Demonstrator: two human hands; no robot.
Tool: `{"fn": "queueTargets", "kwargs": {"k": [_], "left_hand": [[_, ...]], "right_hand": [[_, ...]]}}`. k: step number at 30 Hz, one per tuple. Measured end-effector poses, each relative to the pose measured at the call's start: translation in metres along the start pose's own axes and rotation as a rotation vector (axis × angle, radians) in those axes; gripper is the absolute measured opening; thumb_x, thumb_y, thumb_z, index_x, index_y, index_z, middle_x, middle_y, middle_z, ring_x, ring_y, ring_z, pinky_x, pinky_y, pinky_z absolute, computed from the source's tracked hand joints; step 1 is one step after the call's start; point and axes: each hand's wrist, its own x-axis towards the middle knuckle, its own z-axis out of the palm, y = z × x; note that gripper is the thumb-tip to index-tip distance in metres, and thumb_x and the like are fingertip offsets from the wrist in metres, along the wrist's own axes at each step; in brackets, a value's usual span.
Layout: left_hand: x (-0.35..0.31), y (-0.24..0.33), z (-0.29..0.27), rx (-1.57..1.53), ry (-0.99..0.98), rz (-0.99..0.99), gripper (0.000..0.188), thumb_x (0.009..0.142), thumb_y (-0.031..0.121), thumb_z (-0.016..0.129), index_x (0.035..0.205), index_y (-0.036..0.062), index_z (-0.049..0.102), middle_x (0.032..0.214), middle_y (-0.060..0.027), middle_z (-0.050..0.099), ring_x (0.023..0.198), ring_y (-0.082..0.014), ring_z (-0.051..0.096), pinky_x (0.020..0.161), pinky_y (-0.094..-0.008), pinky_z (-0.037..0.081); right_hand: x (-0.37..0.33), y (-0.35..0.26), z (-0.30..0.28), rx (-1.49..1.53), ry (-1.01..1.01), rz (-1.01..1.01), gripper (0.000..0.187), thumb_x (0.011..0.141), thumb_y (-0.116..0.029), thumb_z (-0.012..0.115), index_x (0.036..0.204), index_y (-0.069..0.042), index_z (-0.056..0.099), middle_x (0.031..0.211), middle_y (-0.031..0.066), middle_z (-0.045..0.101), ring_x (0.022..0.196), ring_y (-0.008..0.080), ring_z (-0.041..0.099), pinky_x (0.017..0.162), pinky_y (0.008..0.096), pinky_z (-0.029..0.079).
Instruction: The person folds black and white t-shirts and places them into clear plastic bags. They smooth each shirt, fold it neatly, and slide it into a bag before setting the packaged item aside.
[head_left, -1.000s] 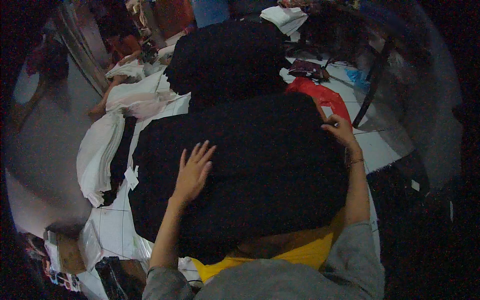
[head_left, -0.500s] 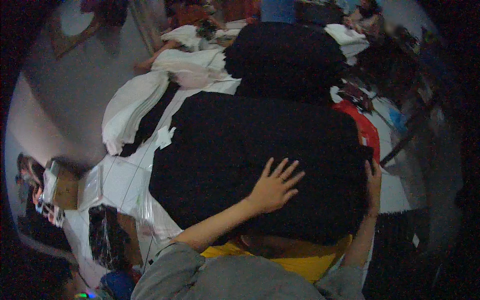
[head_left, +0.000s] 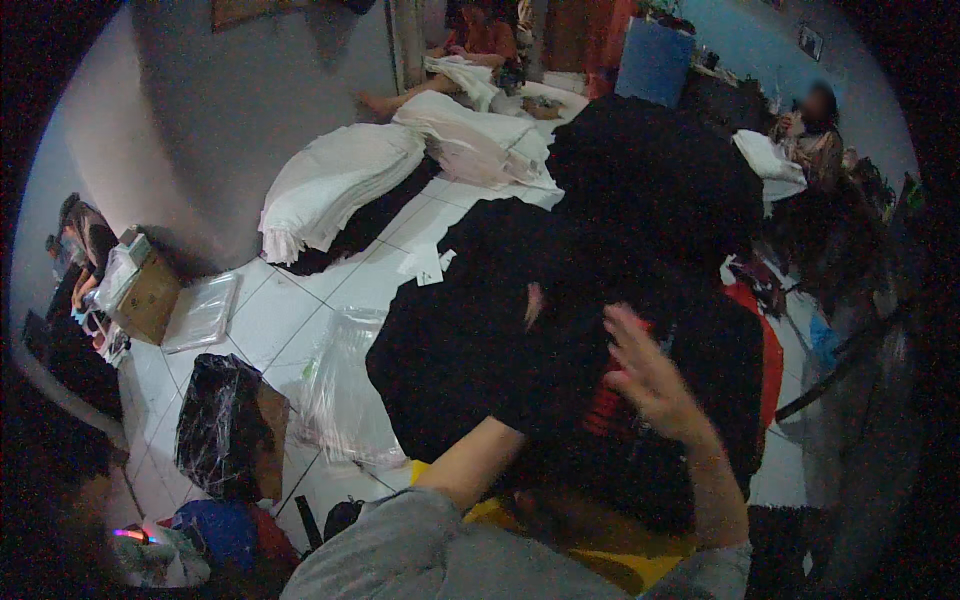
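Observation:
A large spread of black cloth (head_left: 470,350) lies across my lap, with a rumpled, raised part over my left hand (head_left: 534,306). Only a bit of skin shows there; the fingers are mostly covered by the dark fabric, and what they grip cannot be made out. My right hand (head_left: 652,378) is held over the cloth's right half, fingers apart and nothing in them. Beneath it a red patterned patch (head_left: 603,405) shows on the dark cloth. Another big heap of black cloth (head_left: 660,180) sits just beyond.
White cloth stacks (head_left: 345,185) lie at the far left on the tiled floor. Clear plastic bags (head_left: 350,385), a black plastic-wrapped bundle (head_left: 220,425) and a cardboard box (head_left: 150,300) stand left. Red material (head_left: 770,360) lies right. Other people sit at the back and far left.
My left hand, earlier flat on the cloth, is now mostly covered by bunched fabric. My right hand has moved inward from the right edge. The red patch has appeared, and the view has shifted.

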Motion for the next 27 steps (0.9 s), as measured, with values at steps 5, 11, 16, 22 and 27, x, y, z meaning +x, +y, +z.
{"fn": "queueTargets", "kwargs": {"k": [5, 11, 16, 22, 27], "left_hand": [[-0.009, 0.083, -0.032, -0.149, 0.076, -0.011, 0.056, 0.101, 0.047, 0.025, 0.140, 0.0084, 0.038, 0.143, -0.0113, 0.041, 0.134, -0.0269, 0.036, 0.112, -0.0408, 0.025], [-0.007, 0.215, -0.104, 0.886, 0.258, 0.207, 0.055, 0.100, 0.047, 0.029, 0.138, 0.0096, 0.042, 0.141, -0.0123, 0.044, 0.133, -0.0256, 0.037, 0.111, -0.0404, 0.026], [-0.081, 0.275, -0.101, 0.784, 0.404, 0.170, 0.053, 0.099, 0.047, 0.033, 0.127, 0.0054, 0.049, 0.117, -0.0111, 0.058, 0.106, -0.0224, 0.056, 0.090, -0.0352, 0.042], [-0.155, 0.136, -0.034, 1.053, 0.122, -0.943, 0.031, 0.096, 0.026, 0.055, 0.103, -0.0010, 0.068, 0.099, -0.0115, 0.070, 0.087, -0.0159, 0.067, 0.078, -0.0289, 0.053], [-0.176, 0.057, -0.010, 0.641, 0.601, -0.927, 0.034, 0.096, 0.027, 0.055, 0.114, -0.0014, 0.062, 0.108, -0.0097, 0.067, 0.096, -0.0153, 0.065, 0.082, -0.0274, 0.053]], "right_hand": [[0.084, 0.037, 0.073, -1.197, -0.127, -0.247, 0.064, 0.094, -0.034, 0.052, 0.147, -0.011, 0.026, 0.151, 0.0199, 0.023, 0.139, 0.0351, 0.026, 0.111, 0.0582, 0.017], [0.136, 0.092, 0.147, -1.104, -0.015, -0.172, 0.061, 0.095, -0.043, 0.045, 0.147, -0.015, 0.030, 0.152, 0.0192, 0.022, 0.140, 0.0339, 0.025, 0.108, 0.0635, 0.016], [0.126, 0.103, 0.082, -0.885, 0.199, -0.268, 0.042, 0.093, -0.034, 0.052, 0.127, -0.010, 0.052, 0.134, 0.0157, 0.047, 0.123, 0.0320, 0.045, 0.101, 0.0511, 0.032], [0.103, 0.101, -0.050, -0.788, 0.288, 0.134, 0.024, 0.090, -0.030, 0.062, 0.088, -0.006, 0.066, 0.089, 0.0063, 0.063, 0.086, 0.0177, 0.056, 0.080, 0.0332, 0.041], [0.109, 0.116, -0.062, -0.190, 0.191, 0.125, 0.024, 0.087, -0.025, 0.068, 0.082, -0.001, 0.065, 0.071, 0.0002, 0.061, 0.067, 0.0046, 0.049, 0.065, 0.0202, 0.040]]}}
